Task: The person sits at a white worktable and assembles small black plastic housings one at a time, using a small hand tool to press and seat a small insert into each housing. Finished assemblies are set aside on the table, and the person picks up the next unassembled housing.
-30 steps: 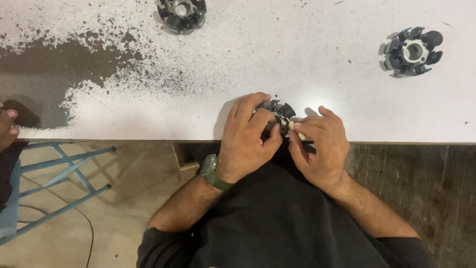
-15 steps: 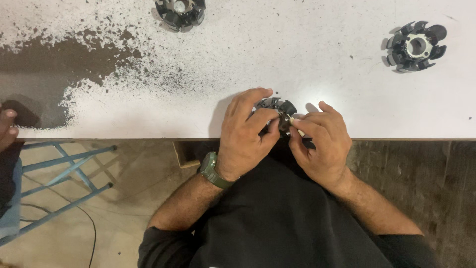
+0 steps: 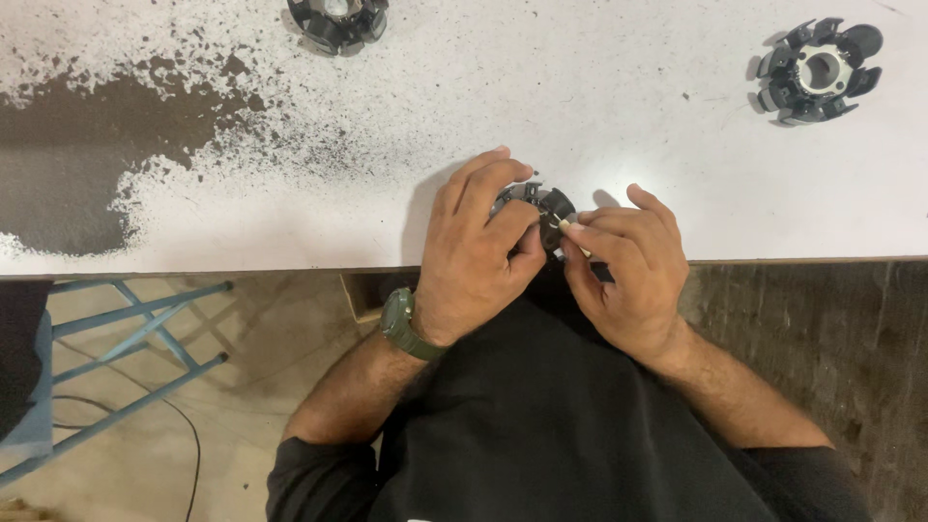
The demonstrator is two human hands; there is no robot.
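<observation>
Left hand [image 3: 476, 259] grip closed around a black toothed stator core [image 3: 541, 205] at the bench [image 3: 599, 116] near edge | right hand [image 3: 628, 275] pinches a small pale piece [image 3: 572, 232] against it | best done well: brace the core on the edge, feed the piece squarely | a spare core [image 3: 817, 72] lies near the far right corner.

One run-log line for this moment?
left hand: grips black stator | right hand: pinches small pin | place: table edge
</observation>
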